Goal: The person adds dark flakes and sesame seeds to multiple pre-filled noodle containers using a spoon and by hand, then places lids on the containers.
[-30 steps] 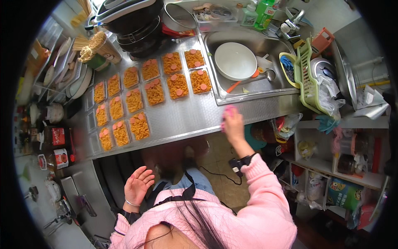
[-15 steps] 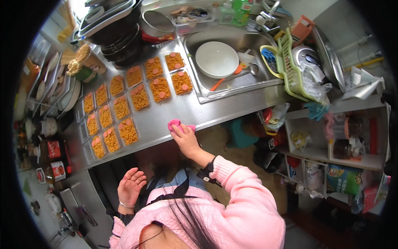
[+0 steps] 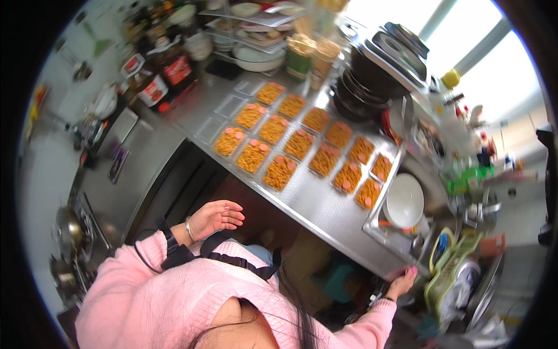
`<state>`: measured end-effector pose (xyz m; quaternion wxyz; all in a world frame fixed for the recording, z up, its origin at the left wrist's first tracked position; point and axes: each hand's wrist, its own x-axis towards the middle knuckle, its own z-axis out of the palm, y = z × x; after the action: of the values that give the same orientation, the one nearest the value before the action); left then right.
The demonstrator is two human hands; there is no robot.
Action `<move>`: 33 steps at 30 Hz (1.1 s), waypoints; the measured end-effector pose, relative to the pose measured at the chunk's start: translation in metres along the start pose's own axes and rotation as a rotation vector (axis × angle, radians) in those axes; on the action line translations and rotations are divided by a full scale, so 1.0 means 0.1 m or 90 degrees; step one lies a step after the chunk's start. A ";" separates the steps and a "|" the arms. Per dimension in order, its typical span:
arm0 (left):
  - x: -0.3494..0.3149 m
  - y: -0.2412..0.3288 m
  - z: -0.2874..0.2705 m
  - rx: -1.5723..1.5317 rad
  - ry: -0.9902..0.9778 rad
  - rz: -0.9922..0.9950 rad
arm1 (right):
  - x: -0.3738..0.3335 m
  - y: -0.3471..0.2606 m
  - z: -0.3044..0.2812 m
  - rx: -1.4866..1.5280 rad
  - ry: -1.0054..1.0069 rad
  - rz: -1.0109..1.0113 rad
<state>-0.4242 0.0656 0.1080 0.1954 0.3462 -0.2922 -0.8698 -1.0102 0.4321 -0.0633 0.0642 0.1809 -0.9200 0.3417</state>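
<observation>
My right hand [image 3: 400, 285] is closed on a pink cloth [image 3: 411, 271] at the front edge of the steel counter [image 3: 317, 216], just before the sink's near corner. Only a little of the cloth shows past my fingers. My left hand [image 3: 216, 218] hangs in the air before the counter, its fingers stretched out and holding nothing. Rows of clear plastic trays filled with orange-brown noodles [image 3: 279, 172] and topped with round pink slices cover the counter's middle. A few trays at the left end [image 3: 210, 129] hold no noodles.
A white bowl [image 3: 403, 200] sits in the sink [image 3: 433, 200]. Right of it stands a green basket [image 3: 444, 285] full of kitchenware. Dark stacked pots [image 3: 360, 93] and a dish rack [image 3: 258, 43] line the back. Sauce bottles [image 3: 152, 87] stand at the left corner.
The view has swung to the left. My right hand has slid the pink cloth rightward along the counter's front edge, from before the trays to beside the sink. My left hand stays open.
</observation>
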 end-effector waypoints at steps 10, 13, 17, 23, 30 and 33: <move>-0.17 0.42 -0.66 0.094 0.159 0.061 | 0.42 -0.35 -0.14 -0.349 -0.071 0.064; -0.21 0.70 -0.99 0.091 0.199 0.122 | 0.38 -1.10 -0.22 -0.342 -0.009 -0.031; -0.28 1.20 -1.50 0.084 0.222 0.227 | 0.18 -2.25 -0.10 -0.146 0.110 -0.267; -0.46 2.00 -2.30 0.095 0.260 0.334 | -0.28 -3.66 0.46 -0.149 0.034 -0.400; -0.79 3.09 -3.11 0.075 0.330 0.541 | -1.05 -5.28 1.13 -0.004 -0.057 -0.498; -0.75 3.76 -3.44 0.065 0.405 0.750 | -1.39 -5.89 1.25 0.067 -0.136 -0.465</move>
<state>-0.0751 -0.3051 0.1842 0.6978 0.3769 -0.4011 -0.4584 -0.6592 -0.0225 0.1650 0.0764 0.5343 -0.7777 0.3224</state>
